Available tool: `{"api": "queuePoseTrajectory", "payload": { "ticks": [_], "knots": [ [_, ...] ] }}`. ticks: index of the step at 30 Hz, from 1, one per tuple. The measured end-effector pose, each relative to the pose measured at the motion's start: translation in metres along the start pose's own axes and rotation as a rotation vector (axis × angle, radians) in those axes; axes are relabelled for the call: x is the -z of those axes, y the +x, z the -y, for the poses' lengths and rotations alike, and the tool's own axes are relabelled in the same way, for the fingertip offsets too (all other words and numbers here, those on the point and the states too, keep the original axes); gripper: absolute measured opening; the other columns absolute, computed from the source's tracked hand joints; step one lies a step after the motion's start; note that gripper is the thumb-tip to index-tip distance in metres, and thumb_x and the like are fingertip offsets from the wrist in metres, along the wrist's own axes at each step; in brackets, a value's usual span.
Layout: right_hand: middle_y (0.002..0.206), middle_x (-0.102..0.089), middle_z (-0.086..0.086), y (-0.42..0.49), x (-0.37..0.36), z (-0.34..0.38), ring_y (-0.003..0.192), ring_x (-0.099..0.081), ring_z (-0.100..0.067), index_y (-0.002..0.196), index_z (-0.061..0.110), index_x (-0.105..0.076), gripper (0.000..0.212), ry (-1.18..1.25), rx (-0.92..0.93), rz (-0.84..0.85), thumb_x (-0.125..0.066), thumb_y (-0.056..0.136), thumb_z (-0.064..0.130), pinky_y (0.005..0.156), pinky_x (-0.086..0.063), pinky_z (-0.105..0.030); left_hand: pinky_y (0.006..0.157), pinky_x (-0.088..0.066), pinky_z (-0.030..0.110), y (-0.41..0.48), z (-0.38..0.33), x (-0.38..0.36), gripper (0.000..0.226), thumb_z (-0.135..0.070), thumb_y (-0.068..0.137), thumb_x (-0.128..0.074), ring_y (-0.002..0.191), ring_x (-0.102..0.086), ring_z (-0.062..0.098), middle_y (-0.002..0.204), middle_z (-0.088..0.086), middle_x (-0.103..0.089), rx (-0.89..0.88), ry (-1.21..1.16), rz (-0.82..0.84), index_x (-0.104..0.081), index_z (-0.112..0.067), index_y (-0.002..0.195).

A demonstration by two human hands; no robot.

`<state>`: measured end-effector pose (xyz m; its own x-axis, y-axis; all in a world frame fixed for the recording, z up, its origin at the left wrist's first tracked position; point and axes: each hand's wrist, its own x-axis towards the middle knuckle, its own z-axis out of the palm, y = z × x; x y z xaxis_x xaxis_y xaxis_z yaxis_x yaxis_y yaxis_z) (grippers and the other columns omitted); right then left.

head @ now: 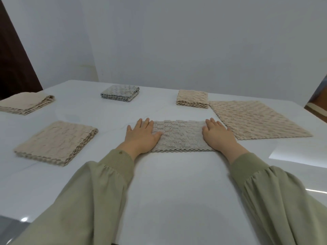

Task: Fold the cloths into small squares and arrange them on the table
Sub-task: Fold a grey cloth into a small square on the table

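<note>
A grey-beige textured cloth (180, 135), folded into a long strip, lies in front of me on the white table (168, 183). My left hand (140, 135) presses flat on its left end and my right hand (218, 135) presses flat on its right end, fingers straight. To the right lies an unfolded beige cloth (254, 119), spread flat. Folded squares sit around: a beige one (56, 141) at near left, a beige one (26, 102) at far left, a grey one (120, 93) at the back centre, and a beige one (192, 99) at the back right.
A white wall (177, 41) rises behind the table's far edge. A dark brown door or panel (14, 59) stands at the far left. Brown flooring or furniture (318, 101) shows past the table's right edge.
</note>
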<state>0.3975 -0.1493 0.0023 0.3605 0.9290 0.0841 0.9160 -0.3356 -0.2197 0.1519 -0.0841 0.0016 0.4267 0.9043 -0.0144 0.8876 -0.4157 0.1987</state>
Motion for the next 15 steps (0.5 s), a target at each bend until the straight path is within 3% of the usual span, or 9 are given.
{"api": "queuePoseTrajectory", "payload": {
  "ticks": [3,5,7,10,15],
  "knots": [
    [0.131,-0.054,-0.017,-0.02,0.006,0.006,0.123,-0.045,-0.032,0.125,0.001,-0.052,0.057,0.174,0.074,-0.381,-0.022,0.085,0.029,0.104,-0.035,-0.047,0.116,-0.005,0.049,-0.009,0.004,0.0,0.05,-0.04,0.097,-0.033,0.145,-0.009,0.018,0.155,-0.001,-0.025,-0.051,-0.152,-0.217,-0.034,-0.02,0.143],
    [0.114,-0.062,-0.017,-0.034,0.009,0.007,0.11,-0.052,-0.033,0.111,-0.001,-0.06,0.042,0.254,0.106,-0.554,-0.036,0.084,0.022,0.096,-0.041,-0.044,0.113,-0.02,0.041,-0.018,0.008,0.003,0.041,-0.037,0.092,-0.046,0.136,-0.029,0.019,0.137,-0.001,-0.047,-0.188,-0.222,-0.358,-0.052,-0.02,0.129],
    [0.102,-0.063,-0.013,-0.048,0.01,0.011,0.097,-0.056,-0.03,0.103,0.001,-0.063,0.03,0.284,0.119,-0.647,-0.045,0.085,0.016,0.085,-0.044,-0.04,0.097,-0.034,0.028,-0.029,0.011,0.007,0.031,-0.037,0.085,-0.059,0.113,-0.042,0.013,0.111,-0.005,-0.054,-0.312,-0.273,-0.377,-0.061,-0.019,0.11],
    [0.095,-0.062,-0.003,-0.071,0.012,0.017,0.082,-0.055,-0.021,0.097,0.008,-0.064,0.018,0.34,0.098,-0.568,-0.048,0.088,0.012,0.071,-0.04,-0.03,0.078,-0.033,0.018,-0.046,0.008,0.005,0.018,-0.034,0.08,-0.068,0.091,-0.042,0.008,0.089,-0.01,-0.049,-0.413,-0.287,-0.307,-0.064,-0.02,0.09],
    [0.088,-0.063,0.003,-0.099,0.016,0.028,0.081,-0.053,-0.018,0.095,0.018,-0.061,0.019,0.313,0.063,-0.296,-0.044,0.088,0.016,0.068,-0.036,-0.028,0.081,-0.039,0.023,-0.055,0.005,0.003,0.015,-0.026,0.085,-0.061,0.093,-0.045,0.009,0.094,-0.008,-0.054,-0.433,-0.168,-0.259,-0.067,-0.021,0.098]
  ]
}}
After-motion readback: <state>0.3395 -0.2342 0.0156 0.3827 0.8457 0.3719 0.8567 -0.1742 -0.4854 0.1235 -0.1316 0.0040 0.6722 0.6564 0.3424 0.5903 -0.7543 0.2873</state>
